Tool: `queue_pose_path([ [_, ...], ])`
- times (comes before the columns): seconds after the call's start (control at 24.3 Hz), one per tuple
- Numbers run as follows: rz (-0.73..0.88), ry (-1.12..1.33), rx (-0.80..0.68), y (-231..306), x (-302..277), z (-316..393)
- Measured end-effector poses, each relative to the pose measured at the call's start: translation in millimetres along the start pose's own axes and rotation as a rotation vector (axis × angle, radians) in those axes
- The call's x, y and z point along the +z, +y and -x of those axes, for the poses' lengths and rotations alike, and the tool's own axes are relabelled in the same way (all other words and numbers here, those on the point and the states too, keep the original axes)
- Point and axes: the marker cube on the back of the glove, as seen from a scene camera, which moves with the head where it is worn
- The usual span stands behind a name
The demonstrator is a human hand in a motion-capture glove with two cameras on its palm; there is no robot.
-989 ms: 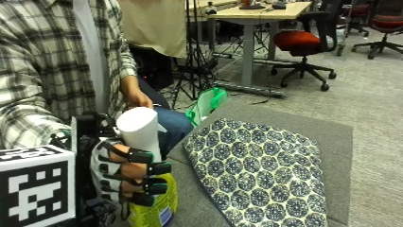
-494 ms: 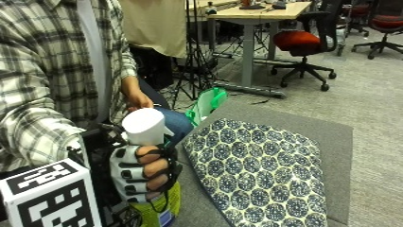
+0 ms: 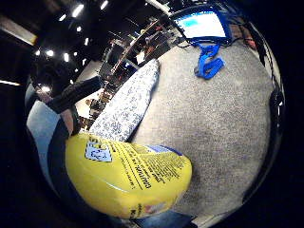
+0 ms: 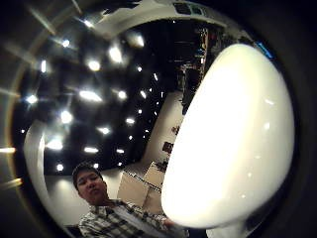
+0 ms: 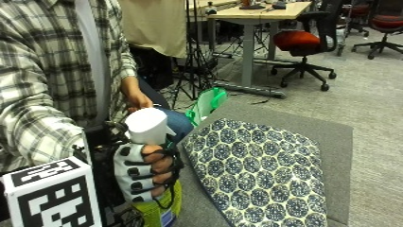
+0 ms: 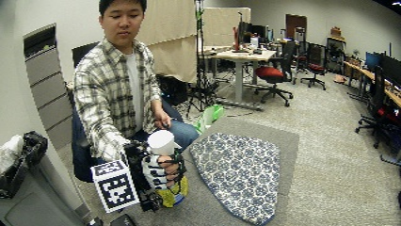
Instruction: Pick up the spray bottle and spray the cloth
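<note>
The spray bottle has a white top (image 5: 148,125) and a yellow body (image 5: 157,208). It stands upright at the near corner of the grey table (image 5: 315,127). My gloved right hand (image 5: 144,172) grips its neck, fingers curled round it. Whether its base touches the table, I cannot tell. The blue-and-white patterned cloth (image 5: 258,170) lies flat on the table just beside the bottle. The wide outside view shows the same hand (image 6: 160,170), bottle (image 6: 168,195) and cloth (image 6: 238,169). The yellow body (image 3: 128,178) fills the little finger side palm view, with the cloth (image 3: 128,107) beyond. The white top (image 4: 233,139) fills the thumb side view.
A green object (image 5: 207,104) lies at the table's far edge beside the cloth. The person's bare left hand (image 5: 135,99) rests on their lap. A blue strap (image 3: 209,64) lies on the carpet past the table. Desks and office chairs (image 5: 302,42) stand behind.
My hand and the bottle have shifted slightly towards the cloth and turned a little. The grip on the bottle is unchanged, and the cloth has not moved.
</note>
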Motion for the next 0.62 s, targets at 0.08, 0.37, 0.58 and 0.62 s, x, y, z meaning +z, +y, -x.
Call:
queue_pose_path([
  [0.08,-0.001,0.008,-0.002,-2.1,-0.1,1.2],
  [0.37,0.002,0.03,-0.04,-26.4,1.5,52.7],
  [0.58,0.032,0.087,-0.133,-55.0,3.5,111.4],
  [0.62,0.042,0.099,-0.149,-60.1,4.5,120.3],
])
